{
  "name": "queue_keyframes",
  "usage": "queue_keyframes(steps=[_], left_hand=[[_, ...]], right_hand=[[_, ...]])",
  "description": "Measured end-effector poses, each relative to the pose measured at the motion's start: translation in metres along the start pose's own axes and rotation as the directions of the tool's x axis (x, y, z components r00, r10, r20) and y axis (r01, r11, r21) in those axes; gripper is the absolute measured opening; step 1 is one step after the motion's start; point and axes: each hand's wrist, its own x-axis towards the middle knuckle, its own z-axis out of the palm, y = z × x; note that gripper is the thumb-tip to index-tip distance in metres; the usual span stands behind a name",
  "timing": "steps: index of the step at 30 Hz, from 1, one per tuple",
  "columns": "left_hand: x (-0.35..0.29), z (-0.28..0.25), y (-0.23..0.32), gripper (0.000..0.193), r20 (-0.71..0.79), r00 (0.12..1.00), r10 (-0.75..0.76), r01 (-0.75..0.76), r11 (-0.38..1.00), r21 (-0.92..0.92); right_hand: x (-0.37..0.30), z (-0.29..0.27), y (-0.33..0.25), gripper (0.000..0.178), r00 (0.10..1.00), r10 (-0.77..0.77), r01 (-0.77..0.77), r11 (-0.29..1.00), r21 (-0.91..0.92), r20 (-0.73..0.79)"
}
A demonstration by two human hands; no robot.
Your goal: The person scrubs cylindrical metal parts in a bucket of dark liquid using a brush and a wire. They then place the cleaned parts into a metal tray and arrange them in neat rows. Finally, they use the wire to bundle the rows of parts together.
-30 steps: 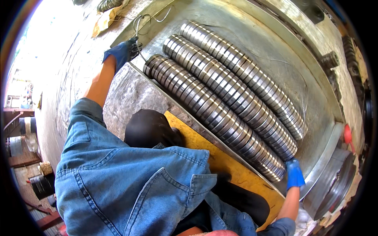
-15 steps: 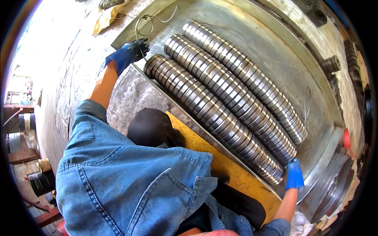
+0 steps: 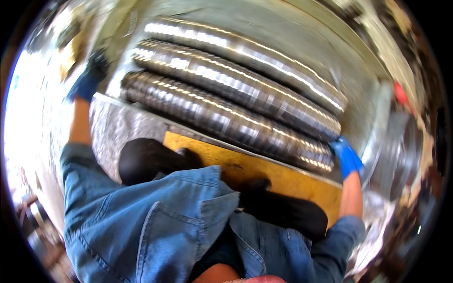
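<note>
Three long rows of shiny metal rings lie side by side in a shallow metal tray [image 3: 134,106]: a near row [image 3: 222,120], a middle row [image 3: 236,82] and a far row [image 3: 245,49]. At the tray's left end is my left hand [image 3: 92,73], in a blue glove with blackened fingers. Motion smears it; its fingers look curled around a thin wire [image 3: 132,23], which shows only faintly. My right hand [image 3: 347,155], also blue-gloved, reaches to the right end of the middle row. Its fingers are stretched out against the end rings, fingertips partly hidden.
A yellow board [image 3: 292,181] lies in front of the tray, below my knees. To the right stands a large round metal part [image 3: 401,153], with a red object [image 3: 403,95] by the tray's corner. Brownish paper [image 3: 70,56] lies at the upper left.
The view has turned, so the rows now lie flatter across it, and the picture is blurred. My left hand appears farther left and lower; my right hand stays by the middle row's end.
</note>
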Motion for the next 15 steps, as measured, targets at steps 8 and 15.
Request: queue_keyframes(steps=[8, 15], left_hand=[[-0.049, -0.004, -0.011, 0.042, -0.148, 0.967, 0.209, -0.084, 0.804, 0.588], [-0.065, -0.002, -0.041, 0.055, -0.159, 0.970, 0.183, -0.053, 0.801, 0.597]], right_hand=[[-0.027, -0.020, -0.064, 0.032, 0.996, -0.054, 0.052, 0.998, -0.030, -0.073], [-0.055, -0.002, -0.019, 0.035, 0.996, -0.083, 0.085, 0.986, 0.145, -0.022]])
